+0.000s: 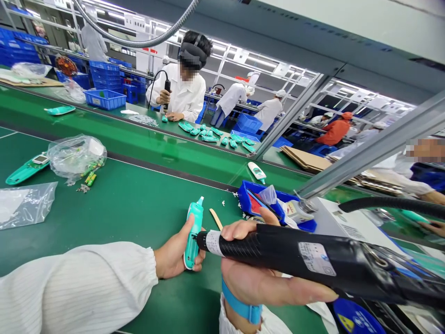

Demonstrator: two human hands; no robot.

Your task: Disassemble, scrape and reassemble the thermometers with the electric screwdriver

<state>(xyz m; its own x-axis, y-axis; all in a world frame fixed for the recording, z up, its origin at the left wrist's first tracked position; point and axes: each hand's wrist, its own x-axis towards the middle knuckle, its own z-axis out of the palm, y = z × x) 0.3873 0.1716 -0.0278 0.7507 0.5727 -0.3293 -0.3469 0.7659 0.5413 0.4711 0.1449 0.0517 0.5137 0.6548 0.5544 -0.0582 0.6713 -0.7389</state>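
A black electric screwdriver (313, 264) is gripped in the right hand (257, 278), the fingers wrapped shut around its barrel; a blue wrist strap (241, 308) is worn below that hand. The tool's long axis is laid almost level, from the lower right towards the left, and its bit end is set against a teal thermometer body (193, 227). That body is clasped in the left hand (174, 255), with the thumb laid along one side and the fingers curled closed behind it, near the middle of the green mat (132, 204). It is stood on its butt end, its long axis roughly upright and leaned slightly right, the narrow tip pointed up and away from the person.

Bare mat is left open to the left of the hands and ahead of them. Just beyond, a wooden stick (216, 218) is laid flat, and room on the right is closed off by a blue bin (248, 197) near the right thumb. Further left, a flat plastic bag (24, 204), a fuller bag (74, 155) and green batteries (91, 178) are seen, well apart from the hands. The mat is bounded by a dark strip, past which a white thermometer (257, 171) is laid on the belt (156, 144). Across it, teal shells (208, 132) are spread before a seated person (181, 93).
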